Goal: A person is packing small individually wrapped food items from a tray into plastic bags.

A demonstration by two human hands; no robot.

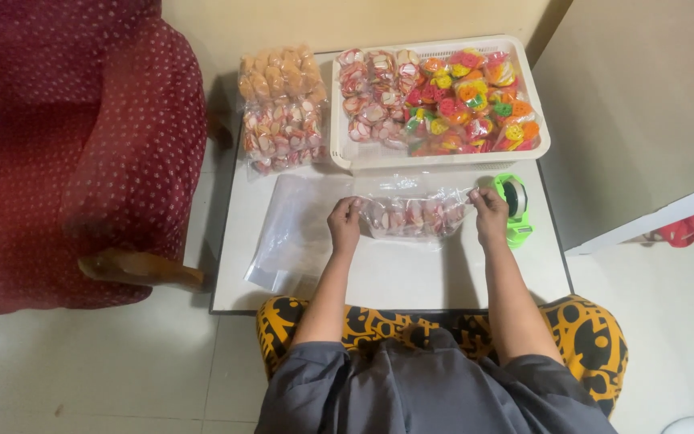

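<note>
A clear plastic bag filled with pink-and-white crackers point(413, 215) lies across the middle of a low white table point(395, 277). My left hand point(344, 223) grips its left end and my right hand point(489, 213) grips its right end, both with fingers closed on the plastic. A green tape dispenser point(514, 209) stands just right of my right hand. To the left of my left hand lies a pile of empty clear bags point(295, 233).
A white basket point(441, 154) at the table's far side holds pink-white and multicoloured cracker packets. Left of it sits a large clear bag of crackers point(283, 108). A dark red dotted armchair point(82, 153) stands at the left; a beige wall panel point(644, 112) at the right.
</note>
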